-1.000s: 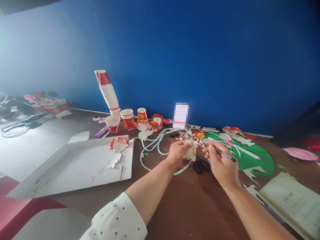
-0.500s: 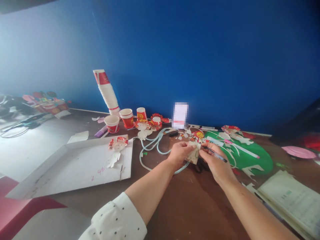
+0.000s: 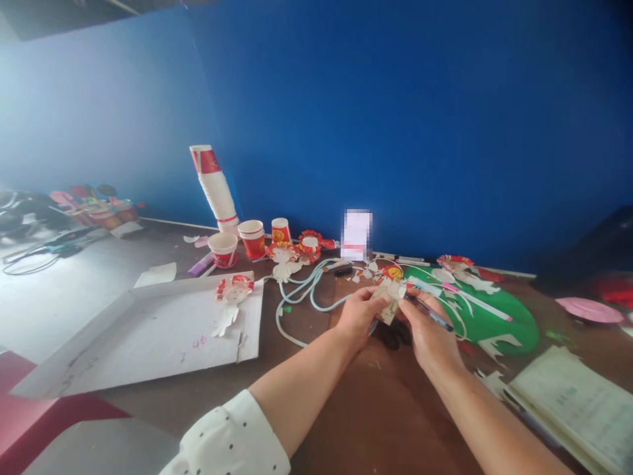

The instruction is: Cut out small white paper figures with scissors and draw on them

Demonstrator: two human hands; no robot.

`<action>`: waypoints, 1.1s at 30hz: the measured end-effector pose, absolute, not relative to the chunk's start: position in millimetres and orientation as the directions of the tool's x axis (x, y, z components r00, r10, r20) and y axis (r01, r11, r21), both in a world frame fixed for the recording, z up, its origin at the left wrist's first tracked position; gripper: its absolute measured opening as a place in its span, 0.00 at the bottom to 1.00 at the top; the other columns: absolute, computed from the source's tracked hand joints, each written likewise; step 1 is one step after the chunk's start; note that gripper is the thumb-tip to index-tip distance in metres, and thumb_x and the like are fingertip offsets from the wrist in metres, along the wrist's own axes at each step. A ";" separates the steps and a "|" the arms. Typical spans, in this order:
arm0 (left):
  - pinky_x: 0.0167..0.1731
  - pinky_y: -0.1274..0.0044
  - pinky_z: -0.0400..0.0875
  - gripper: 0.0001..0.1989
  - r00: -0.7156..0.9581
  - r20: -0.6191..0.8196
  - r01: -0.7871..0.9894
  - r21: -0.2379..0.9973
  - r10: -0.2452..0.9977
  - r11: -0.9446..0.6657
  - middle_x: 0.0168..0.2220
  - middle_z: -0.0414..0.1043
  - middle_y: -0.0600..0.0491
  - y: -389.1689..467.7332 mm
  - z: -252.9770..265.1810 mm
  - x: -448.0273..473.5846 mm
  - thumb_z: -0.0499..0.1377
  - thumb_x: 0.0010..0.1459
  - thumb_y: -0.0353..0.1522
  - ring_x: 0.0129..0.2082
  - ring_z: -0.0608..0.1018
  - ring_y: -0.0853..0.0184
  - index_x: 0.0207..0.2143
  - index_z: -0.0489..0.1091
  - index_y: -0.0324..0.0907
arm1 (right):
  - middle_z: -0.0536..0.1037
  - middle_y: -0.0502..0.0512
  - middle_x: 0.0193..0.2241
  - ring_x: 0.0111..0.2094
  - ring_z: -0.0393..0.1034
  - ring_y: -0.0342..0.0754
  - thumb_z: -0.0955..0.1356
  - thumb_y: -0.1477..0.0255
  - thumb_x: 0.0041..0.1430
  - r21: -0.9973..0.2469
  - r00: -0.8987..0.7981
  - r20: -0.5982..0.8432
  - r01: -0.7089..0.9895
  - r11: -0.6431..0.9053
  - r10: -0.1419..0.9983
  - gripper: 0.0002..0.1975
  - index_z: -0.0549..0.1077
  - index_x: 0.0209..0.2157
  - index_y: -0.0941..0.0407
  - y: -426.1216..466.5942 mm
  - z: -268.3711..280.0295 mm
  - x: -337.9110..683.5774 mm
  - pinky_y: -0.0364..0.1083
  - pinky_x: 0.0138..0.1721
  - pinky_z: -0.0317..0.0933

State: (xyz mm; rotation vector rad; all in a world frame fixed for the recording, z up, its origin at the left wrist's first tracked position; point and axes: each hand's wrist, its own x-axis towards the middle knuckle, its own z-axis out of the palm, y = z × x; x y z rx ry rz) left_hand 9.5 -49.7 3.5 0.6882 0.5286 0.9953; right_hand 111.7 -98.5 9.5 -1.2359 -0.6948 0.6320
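My left hand (image 3: 357,314) pinches a small pale paper piece (image 3: 388,313) with printed marks, above the brown table. My right hand (image 3: 426,338) touches the paper's right edge with thumb and fingertips. Tucked in that same hand is a dark-barrelled pen (image 3: 435,318), its rear end pointing right. Just behind the paper lie white scraps and a red-and-yellow cup piece (image 3: 393,272). A dark object (image 3: 395,335), partly hidden, sits beneath my hands.
On the left, a white box lid (image 3: 148,330) carries a paper figure (image 3: 230,300). Behind it stand red-and-white paper cups (image 3: 253,239) and a leaning cup stack (image 3: 217,194). A pale blue cable (image 3: 279,320) loops mid-table. Right are a green sheet (image 3: 514,310) and a notebook (image 3: 573,396).
Both hands have shifted slightly, and the paper between them has turned and now shows a different outline. The pen stays in my right hand. The view has tilted up a little.
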 end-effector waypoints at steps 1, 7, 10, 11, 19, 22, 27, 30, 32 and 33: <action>0.29 0.76 0.66 0.25 0.448 -0.095 -0.582 0.724 0.889 0.371 0.27 0.74 0.49 -50.2 4.4 9.5 0.73 0.33 0.36 0.25 0.74 0.69 0.34 0.73 0.33 | 0.76 0.47 0.25 0.25 0.70 0.44 0.75 0.67 0.42 -0.975 0.642 0.133 -0.052 0.216 0.755 0.19 0.73 0.38 0.55 -99.2 9.8 110.2 0.43 0.27 0.65; 0.29 0.76 0.66 0.21 0.405 -0.137 -0.621 0.684 0.904 0.382 0.25 0.73 0.50 -52.6 11.5 7.0 0.73 0.33 0.35 0.23 0.73 0.70 0.29 0.72 0.34 | 0.77 0.49 0.26 0.25 0.71 0.45 0.73 0.66 0.46 -0.974 0.611 0.211 0.062 0.219 0.763 0.16 0.72 0.38 0.55 -102.3 10.6 104.8 0.43 0.25 0.66; 0.28 0.76 0.66 0.20 0.402 -0.150 -0.619 0.682 0.903 0.389 0.23 0.73 0.50 -51.9 12.4 6.6 0.73 0.32 0.35 0.22 0.73 0.69 0.28 0.72 0.34 | 0.76 0.49 0.26 0.25 0.71 0.45 0.73 0.67 0.47 -0.970 0.609 0.227 0.071 0.233 0.760 0.16 0.71 0.38 0.55 -102.9 11.6 103.7 0.42 0.25 0.67; 0.28 0.76 0.66 0.20 0.402 -0.153 -0.618 0.683 0.903 0.391 0.23 0.72 0.50 -51.4 12.3 6.5 0.73 0.32 0.35 0.22 0.73 0.69 0.27 0.72 0.34 | 0.77 0.49 0.26 0.25 0.71 0.45 0.73 0.67 0.47 -0.971 0.603 0.224 0.070 0.229 0.765 0.15 0.71 0.38 0.55 -103.1 11.8 103.7 0.43 0.25 0.67; 0.23 0.77 0.62 0.20 0.393 -0.153 -0.564 0.739 0.907 0.369 0.19 0.69 0.52 -46.2 11.9 3.0 0.72 0.33 0.37 0.19 0.70 0.71 0.25 0.70 0.34 | 0.79 0.56 0.34 0.30 0.74 0.48 0.69 0.61 0.55 -0.913 0.621 0.392 0.354 0.203 0.679 0.18 0.73 0.45 0.57 -107.0 25.3 118.3 0.46 0.29 0.70; 0.23 0.76 0.61 0.20 0.401 -0.167 -0.539 0.751 0.900 0.380 0.20 0.69 0.52 -45.1 13.2 1.0 0.72 0.33 0.37 0.19 0.70 0.71 0.26 0.71 0.34 | 0.79 0.57 0.34 0.29 0.74 0.47 0.64 0.61 0.62 -0.853 0.604 0.492 0.477 0.210 0.627 0.19 0.73 0.50 0.55 -112.4 37.6 122.4 0.47 0.29 0.70; 0.23 0.75 0.61 0.20 0.438 -0.170 -0.490 0.779 0.883 0.393 0.21 0.70 0.49 -44.7 13.9 -1.0 0.72 0.34 0.38 0.19 0.70 0.71 0.27 0.72 0.33 | 0.80 0.58 0.38 0.36 0.75 0.51 0.65 0.65 0.62 -0.541 0.254 0.736 0.778 0.320 0.628 0.15 0.76 0.47 0.53 -119.7 46.9 118.9 0.51 0.41 0.69; 0.25 0.75 0.63 0.20 0.441 -0.150 -0.495 0.782 0.885 0.379 0.22 0.71 0.48 -44.8 13.7 -1.6 0.72 0.34 0.37 0.20 0.71 0.70 0.26 0.72 0.32 | 0.80 0.57 0.39 0.41 0.75 0.52 0.66 0.68 0.61 -0.425 0.115 0.791 0.810 0.405 0.601 0.11 0.77 0.42 0.54 -120.0 45.1 115.1 0.51 0.46 0.67; 0.26 0.75 0.63 0.20 0.439 -0.144 -0.483 0.795 0.887 0.368 0.22 0.71 0.49 -45.0 14.0 -2.0 0.72 0.34 0.37 0.20 0.71 0.70 0.26 0.72 0.32 | 0.80 0.57 0.37 0.39 0.75 0.51 0.66 0.70 0.61 -0.399 0.088 0.800 0.817 0.417 0.593 0.09 0.77 0.41 0.55 -119.5 43.2 113.4 0.50 0.45 0.68; 0.25 0.75 0.63 0.19 0.436 -0.145 -0.470 0.805 0.888 0.362 0.22 0.71 0.49 -45.1 14.4 -2.2 0.72 0.34 0.36 0.20 0.71 0.70 0.26 0.72 0.32 | 0.80 0.58 0.37 0.39 0.75 0.51 0.67 0.71 0.60 -0.388 0.080 0.806 0.820 0.421 0.587 0.09 0.77 0.40 0.55 -119.2 42.4 112.8 0.50 0.44 0.68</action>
